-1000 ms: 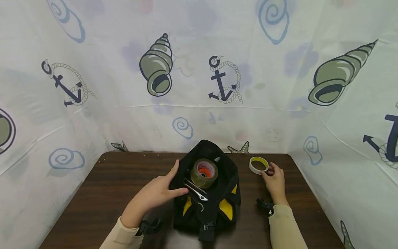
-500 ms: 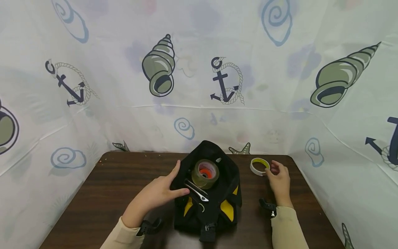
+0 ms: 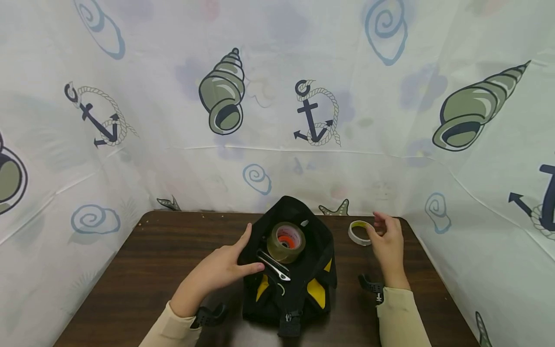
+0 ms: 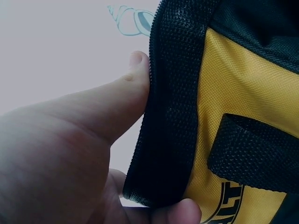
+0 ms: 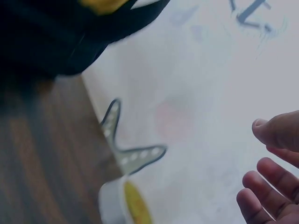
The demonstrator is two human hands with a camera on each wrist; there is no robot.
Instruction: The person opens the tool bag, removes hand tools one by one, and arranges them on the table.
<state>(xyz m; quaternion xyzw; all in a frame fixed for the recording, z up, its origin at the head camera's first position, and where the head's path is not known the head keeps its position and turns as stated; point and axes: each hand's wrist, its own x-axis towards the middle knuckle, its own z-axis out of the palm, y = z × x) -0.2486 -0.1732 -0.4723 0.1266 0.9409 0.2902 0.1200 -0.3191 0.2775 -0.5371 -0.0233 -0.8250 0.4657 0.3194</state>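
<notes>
Tape roll (image 3: pixel 358 240), white outside, lies on the bench (image 3: pixel 186 246) just beside the right hand (image 3: pixel 387 246), fingers parted, holding nothing; likely light and stiff, best pinched across its wall; the left hand (image 3: pixel 218 267) grips the zippered bag (image 3: pixel 288 296)

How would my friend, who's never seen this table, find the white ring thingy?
Start at the dark brown table, then find the black-and-yellow bag around its middle. Right of the bag, near the table's far edge, is a small white ring. Unlike the brownish tape roll at the bag, it's thin-walled and yellow inside.
</notes>
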